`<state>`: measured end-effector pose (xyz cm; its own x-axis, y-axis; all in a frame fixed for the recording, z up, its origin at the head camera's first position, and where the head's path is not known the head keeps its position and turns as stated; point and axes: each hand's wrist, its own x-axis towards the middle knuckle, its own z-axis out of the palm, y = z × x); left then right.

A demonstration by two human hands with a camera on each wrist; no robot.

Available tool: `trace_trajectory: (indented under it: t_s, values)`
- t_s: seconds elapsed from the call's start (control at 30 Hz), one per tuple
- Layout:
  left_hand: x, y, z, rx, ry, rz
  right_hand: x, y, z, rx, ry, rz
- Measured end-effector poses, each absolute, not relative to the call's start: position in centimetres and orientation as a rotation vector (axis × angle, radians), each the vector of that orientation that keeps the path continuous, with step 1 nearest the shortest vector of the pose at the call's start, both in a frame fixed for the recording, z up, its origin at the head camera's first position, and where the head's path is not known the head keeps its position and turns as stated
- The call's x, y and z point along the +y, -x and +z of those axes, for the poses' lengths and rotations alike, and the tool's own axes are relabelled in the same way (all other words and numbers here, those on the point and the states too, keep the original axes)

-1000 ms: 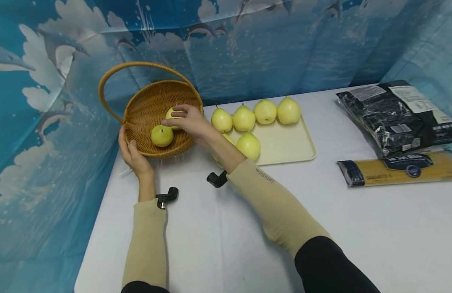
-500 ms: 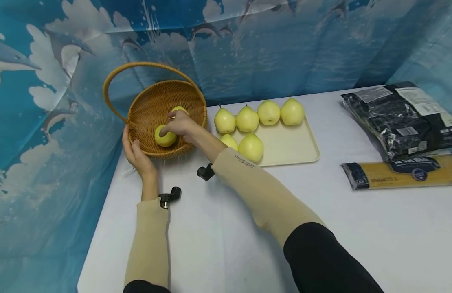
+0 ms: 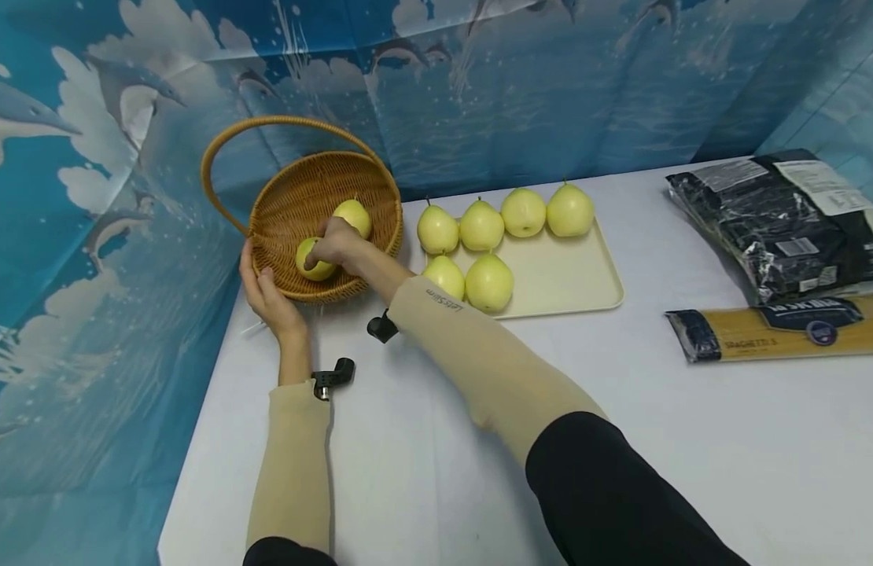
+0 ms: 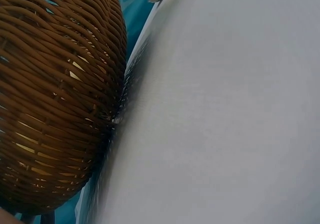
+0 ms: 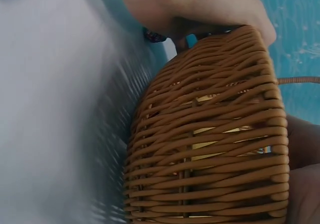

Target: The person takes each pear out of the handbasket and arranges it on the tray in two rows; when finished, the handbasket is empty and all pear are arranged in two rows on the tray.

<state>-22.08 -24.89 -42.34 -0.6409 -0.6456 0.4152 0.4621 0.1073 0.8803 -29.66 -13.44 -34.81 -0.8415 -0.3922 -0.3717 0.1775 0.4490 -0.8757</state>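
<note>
A brown wicker basket [image 3: 281, 196] with a tall arched handle stands tilted at the back left, its mouth facing me. My left hand [image 3: 270, 303] holds its left rim, thumb over the edge and fingers outside. Inside lie two yellow-green pears. My right hand [image 3: 340, 242] reaches over the front rim and grips the nearer pear [image 3: 311, 263], its fingers partly hidden behind the hand. The other pear [image 3: 354, 216] rests just behind. In the right wrist view the basket's woven side [image 5: 215, 149] hides most of the right hand [image 5: 305, 184].
Right of the basket, a cream tray [image 3: 564, 275] carries several more pears [image 3: 489, 283]. Farther right lie a black plastic package [image 3: 783, 224] and a spaghetti pack [image 3: 776, 328] on the white-covered table [image 3: 422, 440]. A blue dolphin-print curtain [image 3: 521, 102] hangs behind.
My right hand has left the rear pear and moved toward me onto the nearer one, which has shifted slightly left in the basket. The left hand has kept its hold on the rim.
</note>
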Motion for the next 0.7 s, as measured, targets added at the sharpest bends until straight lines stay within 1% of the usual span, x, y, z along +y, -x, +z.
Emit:
trace_trajectory:
  t_s: [0.2, 0.47, 0.7]
  values:
    - [-24.8, 21.9, -42.4, -1.568, -0.213, -1.651, -13.3, 29.8, -35.4, 2.207, 0.191, -1.238]
    - [-24.7, 22.1, -42.2, -1.596, -0.191, -1.630, -12.4, 30.0, -36.1, 1.980, 0.229, -1.384]
    - [-24.5, 21.8, -41.9, -1.592, -0.196, -1.634, -12.5, 29.8, -36.4, 1.974, 0.320, -1.387]
